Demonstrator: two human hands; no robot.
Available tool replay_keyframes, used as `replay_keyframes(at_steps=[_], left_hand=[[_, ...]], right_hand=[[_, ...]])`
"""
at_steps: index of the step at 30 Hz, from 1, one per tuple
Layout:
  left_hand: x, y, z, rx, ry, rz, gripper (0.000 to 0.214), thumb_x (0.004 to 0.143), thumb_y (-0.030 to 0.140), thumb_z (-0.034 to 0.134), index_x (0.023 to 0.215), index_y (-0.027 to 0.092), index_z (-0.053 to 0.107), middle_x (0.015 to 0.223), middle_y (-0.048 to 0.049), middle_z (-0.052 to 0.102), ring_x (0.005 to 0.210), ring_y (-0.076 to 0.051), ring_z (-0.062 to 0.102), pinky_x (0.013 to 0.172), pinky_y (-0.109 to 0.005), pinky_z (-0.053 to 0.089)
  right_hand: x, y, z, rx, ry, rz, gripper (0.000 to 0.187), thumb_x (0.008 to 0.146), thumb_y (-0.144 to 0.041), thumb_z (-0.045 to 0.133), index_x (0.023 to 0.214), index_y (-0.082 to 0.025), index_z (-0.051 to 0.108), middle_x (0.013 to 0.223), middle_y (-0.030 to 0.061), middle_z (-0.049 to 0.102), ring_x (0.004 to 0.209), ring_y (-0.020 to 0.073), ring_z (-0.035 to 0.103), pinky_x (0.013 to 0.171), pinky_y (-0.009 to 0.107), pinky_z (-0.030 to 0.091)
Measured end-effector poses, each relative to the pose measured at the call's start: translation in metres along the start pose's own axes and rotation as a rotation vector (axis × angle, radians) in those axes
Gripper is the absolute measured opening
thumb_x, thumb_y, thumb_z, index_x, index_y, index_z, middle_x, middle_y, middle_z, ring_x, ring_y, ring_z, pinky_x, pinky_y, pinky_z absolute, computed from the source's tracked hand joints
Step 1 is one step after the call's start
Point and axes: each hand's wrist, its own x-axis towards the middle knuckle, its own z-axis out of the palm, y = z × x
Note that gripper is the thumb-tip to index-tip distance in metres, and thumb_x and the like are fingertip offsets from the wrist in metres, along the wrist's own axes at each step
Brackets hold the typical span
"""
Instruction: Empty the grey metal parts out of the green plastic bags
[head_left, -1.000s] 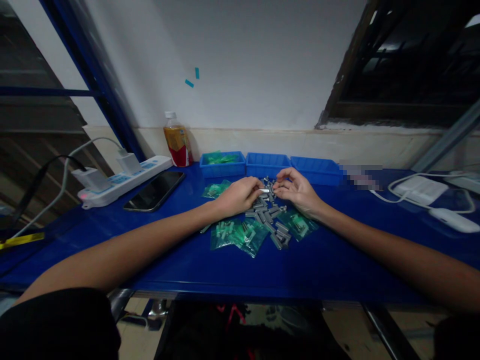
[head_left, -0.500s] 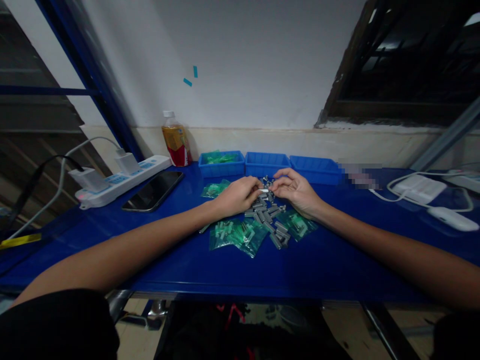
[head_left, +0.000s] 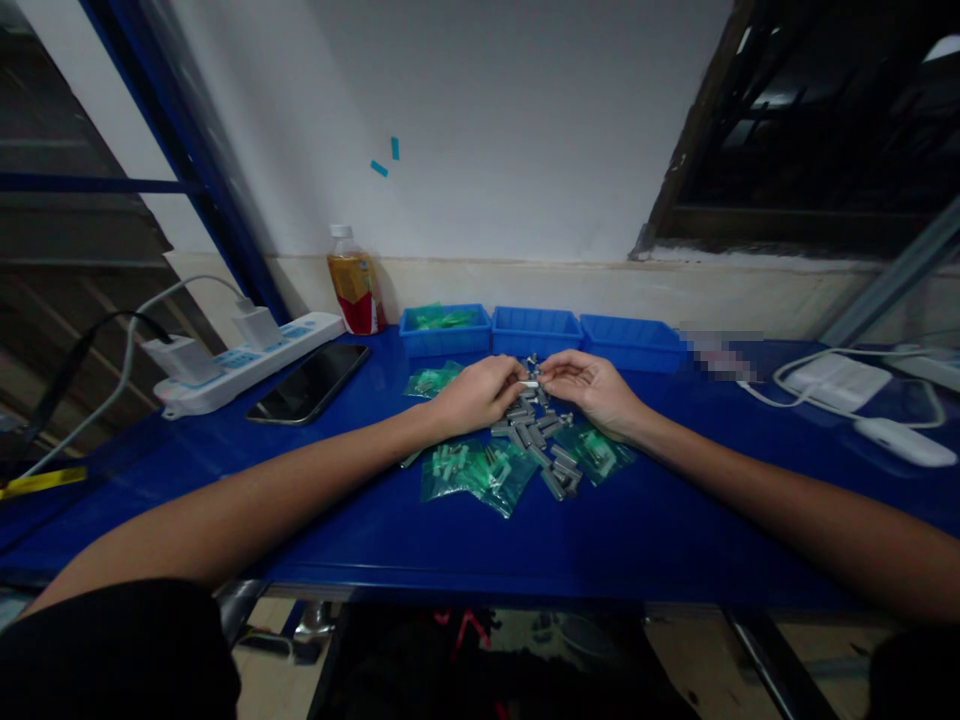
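Left hand (head_left: 480, 393), right hand (head_left: 592, 388): each grip narrow, fingertips pinching one metal piece (head_left: 530, 383) between them, just above pile (head_left: 536, 432) on surface (head_left: 525, 540). Risk: tiny piece slips from pinch, drops into pile, lost among look-alikes; forearm sweep may scatter green bags (head_left: 480, 470).

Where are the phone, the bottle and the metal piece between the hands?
phone (head_left: 309, 383), head view, screen centre.
bottle (head_left: 355, 287), head view, its label.
metal piece (head_left: 531, 383), head view, its exposed middle.
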Motion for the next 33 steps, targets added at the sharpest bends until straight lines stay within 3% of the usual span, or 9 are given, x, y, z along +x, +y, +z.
replay_keyframes(at_steps=[6,12,17,22,29,33], left_hand=[[0.000,0.000,0.000,0.010,0.004,0.014,0.015,0.090,0.026,0.042,0.096,0.016,0.051,0.088,-0.0055,0.060,0.081,-0.017,0.055,0.073,-0.030,0.043],[0.000,-0.001,0.000,0.016,0.006,0.018,0.014,0.090,0.026,0.043,0.095,0.016,0.051,0.087,-0.0054,0.060,0.080,-0.017,0.055,0.071,-0.029,0.043],[0.000,-0.001,0.000,0.028,-0.001,0.017,0.013,0.089,0.026,0.043,0.095,0.017,0.051,0.087,-0.0052,0.060,0.079,-0.017,0.055,0.071,-0.030,0.043],[0.000,-0.002,-0.001,0.035,0.003,0.032,0.012,0.089,0.025,0.043,0.095,0.017,0.050,0.086,-0.0050,0.059,0.079,-0.017,0.054,0.071,-0.029,0.043],[0.000,0.000,-0.001,0.039,0.000,0.019,0.014,0.089,0.026,0.042,0.094,0.016,0.051,0.086,-0.0055,0.059,0.078,-0.017,0.054,0.070,-0.030,0.042],[0.000,-0.001,0.000,0.017,-0.010,0.017,0.016,0.089,0.025,0.041,0.096,0.016,0.052,0.087,-0.0061,0.060,0.079,-0.017,0.055,0.071,-0.030,0.043]], right_hand=[[0.000,-0.003,0.000,-0.081,0.001,-0.047,0.026,0.063,-0.031,0.072,0.085,-0.021,0.065,0.080,0.0026,0.065,0.077,0.0163,0.060,0.079,0.037,0.048],[-0.005,-0.011,0.002,-0.301,-0.003,-0.252,0.008,0.071,-0.023,0.062,0.070,-0.022,0.069,0.077,0.0024,0.063,0.077,0.0164,0.058,0.076,0.035,0.046],[-0.006,-0.011,0.004,-0.289,0.029,-0.222,0.006,0.069,-0.027,0.065,0.070,-0.021,0.069,0.075,0.0023,0.064,0.073,0.0163,0.059,0.070,0.033,0.046],[-0.005,-0.008,0.005,-0.224,0.065,-0.088,0.019,0.067,-0.037,0.070,0.073,-0.019,0.069,0.072,0.0033,0.068,0.067,0.0162,0.060,0.067,0.033,0.047],[0.000,-0.010,-0.002,-0.258,0.184,-0.072,0.045,0.068,-0.060,0.063,0.059,-0.016,0.066,0.059,0.0042,0.066,0.057,0.0137,0.057,0.062,0.029,0.045],[0.003,-0.007,-0.010,-0.135,0.191,0.051,0.065,0.075,-0.074,0.044,0.061,-0.015,0.067,0.052,0.0068,0.063,0.050,0.0139,0.057,0.056,0.028,0.042]])
